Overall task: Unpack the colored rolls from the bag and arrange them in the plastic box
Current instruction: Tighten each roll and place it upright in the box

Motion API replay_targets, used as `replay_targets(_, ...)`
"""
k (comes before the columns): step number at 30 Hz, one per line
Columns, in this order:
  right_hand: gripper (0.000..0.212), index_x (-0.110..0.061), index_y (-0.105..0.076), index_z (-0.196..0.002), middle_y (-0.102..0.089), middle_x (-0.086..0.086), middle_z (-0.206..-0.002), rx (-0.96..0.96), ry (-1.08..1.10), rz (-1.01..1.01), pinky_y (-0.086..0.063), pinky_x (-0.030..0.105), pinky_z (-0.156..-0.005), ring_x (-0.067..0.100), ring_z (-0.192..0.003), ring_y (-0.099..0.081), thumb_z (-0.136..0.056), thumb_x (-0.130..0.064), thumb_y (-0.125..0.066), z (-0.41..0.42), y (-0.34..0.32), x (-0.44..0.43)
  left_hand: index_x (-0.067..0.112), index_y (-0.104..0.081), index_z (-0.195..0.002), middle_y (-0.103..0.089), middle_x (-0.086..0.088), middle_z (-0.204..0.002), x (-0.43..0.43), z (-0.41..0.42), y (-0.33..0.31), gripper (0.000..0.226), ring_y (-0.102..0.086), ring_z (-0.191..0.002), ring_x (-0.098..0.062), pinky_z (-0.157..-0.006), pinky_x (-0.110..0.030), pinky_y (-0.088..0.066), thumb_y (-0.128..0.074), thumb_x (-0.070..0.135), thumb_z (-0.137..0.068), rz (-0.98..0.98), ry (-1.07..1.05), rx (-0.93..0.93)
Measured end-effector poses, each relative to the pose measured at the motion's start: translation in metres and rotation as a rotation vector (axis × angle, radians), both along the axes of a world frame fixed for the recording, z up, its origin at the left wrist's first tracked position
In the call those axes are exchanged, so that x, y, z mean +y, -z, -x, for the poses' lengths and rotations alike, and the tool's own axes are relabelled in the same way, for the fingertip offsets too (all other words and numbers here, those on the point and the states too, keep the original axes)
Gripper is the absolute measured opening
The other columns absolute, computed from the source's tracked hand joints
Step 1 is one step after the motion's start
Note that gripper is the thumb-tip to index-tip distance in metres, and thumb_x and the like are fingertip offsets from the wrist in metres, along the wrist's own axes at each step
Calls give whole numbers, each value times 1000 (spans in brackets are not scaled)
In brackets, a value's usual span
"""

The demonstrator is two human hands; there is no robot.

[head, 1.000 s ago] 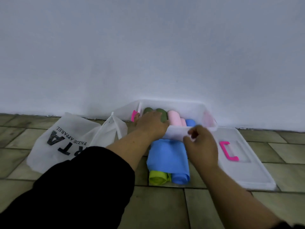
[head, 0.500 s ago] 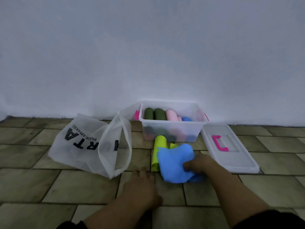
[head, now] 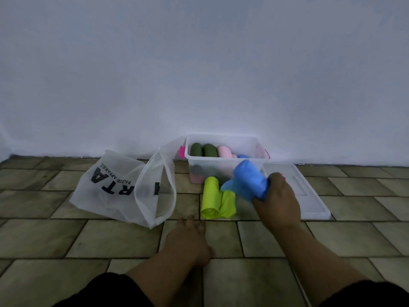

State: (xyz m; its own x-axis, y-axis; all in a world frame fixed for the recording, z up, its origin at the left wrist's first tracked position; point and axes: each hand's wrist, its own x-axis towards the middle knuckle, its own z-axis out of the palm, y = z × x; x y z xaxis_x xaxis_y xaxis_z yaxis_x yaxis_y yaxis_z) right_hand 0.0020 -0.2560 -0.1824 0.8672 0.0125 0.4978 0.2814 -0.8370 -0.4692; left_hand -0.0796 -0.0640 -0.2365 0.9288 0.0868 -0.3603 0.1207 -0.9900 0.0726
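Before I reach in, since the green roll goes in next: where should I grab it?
Grip the green roll around its tight left cylinder, at mid-length, coming from above with the left hand. It lies flat on the floor, its axis running toward the box, and a loose flap trails on its right, so pinching there would likely unroll it.

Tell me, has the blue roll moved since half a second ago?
Yes. The right hand has lifted the blue roll off the floor, toward the plastic box.
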Motion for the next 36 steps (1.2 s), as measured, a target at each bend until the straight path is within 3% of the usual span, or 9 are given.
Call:
replay_targets(2, 48, -12, -48, -92, -58, 12, -84, -120, -174, 175, -46, 35, -56, 33, -74, -57, -55, -10, -79, 20, 22, 1, 22, -7, -153, 0, -10, -161, 2, 2, 4, 83, -4, -147, -34, -116, -46, -19, -43, 61, -88, 5, 11, -67)
replay_targets(6, 55, -27, -41, -91, -60, -2, -89, 48, -338, 418, -43, 29, -51, 19, -77, -60, -50, -29, -77, 55, 54, -2, 22, -33, -144, -33, -7, -150, 14, 1, 2, 79, -37, -135, -27, -105, -38, -36, -55, 61, -79, 101, -4, -120)
replay_targets(9, 44, -27, -49, -99, -57, -6, -102, 169, -371, 439, -35, 25, -60, 18, -90, -58, -60, -30, -69, 62, 55, -9, 11, -50, -126, -52, -10, -134, 24, -5, -15, 47, -56, -115, -28, -87, -32, -44, -53, 32, -85, 274, -104, -141)
replay_targets(14, 49, -30, -50, -115, -44, -7, -123, 356, -433, 359, -37, 22, -76, 14, -107, -49, -69, -31, -68, 68, 48, -20, 13, -56, -129, -58, -9, -132, 8, -11, -37, 41, -55, -118, -23, -98, -30, -44, -51, 15, -88, 685, -66, -481)
replay_targets(20, 82, -34, -34, -131, -27, -2, -143, 434, -176, 194, -45, 33, -92, 20, -125, -40, -60, -62, -63, 94, 42, 7, 15, -54, -132, -56, -9, -136, -35, -22, -25, 34, -52, -124, -26, -103, -34, -43, -46, 20, -99, 918, -84, -74)
replay_targets(24, 112, -33, -20, -140, -18, 1, -150, 481, -56, 182, -40, 41, -101, 22, -136, -27, -41, -84, -33, 105, 39, 30, 7, -50, -136, -46, -12, -144, -35, -36, -20, 38, -45, -130, -25, -103, -28, -36, -39, 16, -101, 866, -150, -1)
replay_targets(27, 104, -28, -35, -132, -32, 2, -143, 427, 15, 261, -42, 47, -93, 23, -132, -35, -45, -85, -33, 102, 47, 45, 4, -60, -119, -60, -15, -123, -32, -42, -14, 35, -57, -111, -26, -100, -35, -46, -48, 30, -98, 964, -225, 5)
replay_targets(29, 88, -28, -49, -118, -48, -2, -125, 358, 40, 291, -43, 46, -84, 22, -118, -48, -50, -84, -40, 100, 51, 48, 4, -59, -122, -61, -18, -125, -27, -48, -8, 48, -57, -117, -30, -106, -42, -42, -55, 41, -92, 916, -193, -63)
replay_targets(36, 75, -34, -44, -116, -49, -8, -111, 400, -53, 398, -43, 40, -80, 21, -110, -42, -56, -79, -47, 112, 47, 27, 7, -57, -127, -62, -3, -125, -29, -40, -11, 47, -54, -118, -20, -106, -29, -36, -34, 40, -102, 816, -88, 60)
